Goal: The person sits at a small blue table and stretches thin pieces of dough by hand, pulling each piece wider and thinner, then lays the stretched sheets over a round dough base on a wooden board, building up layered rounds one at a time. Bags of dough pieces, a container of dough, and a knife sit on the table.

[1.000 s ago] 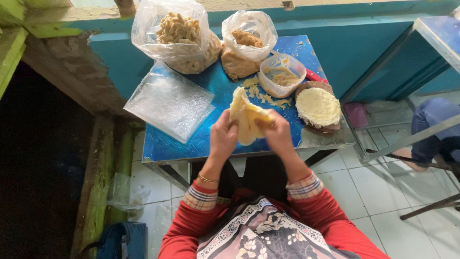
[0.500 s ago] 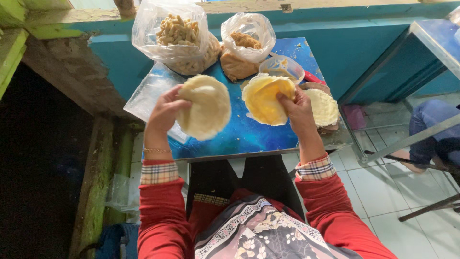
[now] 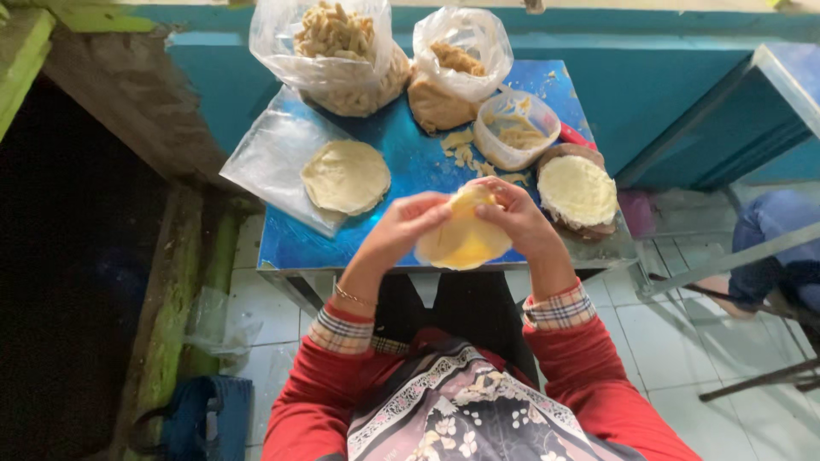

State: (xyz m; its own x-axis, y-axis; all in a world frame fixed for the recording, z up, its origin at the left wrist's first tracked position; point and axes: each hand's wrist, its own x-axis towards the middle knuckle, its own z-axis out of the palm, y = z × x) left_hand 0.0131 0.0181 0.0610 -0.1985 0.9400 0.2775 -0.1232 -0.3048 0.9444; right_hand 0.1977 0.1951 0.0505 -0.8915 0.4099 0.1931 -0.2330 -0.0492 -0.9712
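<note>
Pale yellow and thin, a round dough wrapper [image 3: 465,239] sits between both hands, held over the near edge of the blue tabletop [image 3: 410,162]. The left hand [image 3: 401,226] grips its left side with fingers curled over the top rim, and the right hand [image 3: 512,213] closes on the right side the same way, so the sheet bends and droops beneath them. Both hands are closed around the wrapper, thumbs and fingers pinching it.

A second flat wrapper [image 3: 346,177] lies on a clear plastic sheet [image 3: 269,158] at the left part of the tabletop, well apart from the hands. To the right, a stack of wrappers [image 3: 576,189] rests on a brown round base, just beside the right hand. Behind it stands a clear plastic tub [image 3: 515,130] with yellowish pieces inside, and loose bits lie scattered in front of it. At the far edge stand two plastic bags: a large bag [image 3: 337,55] of pale fried pieces and a smaller bag [image 3: 457,68] of browner ones.
</note>
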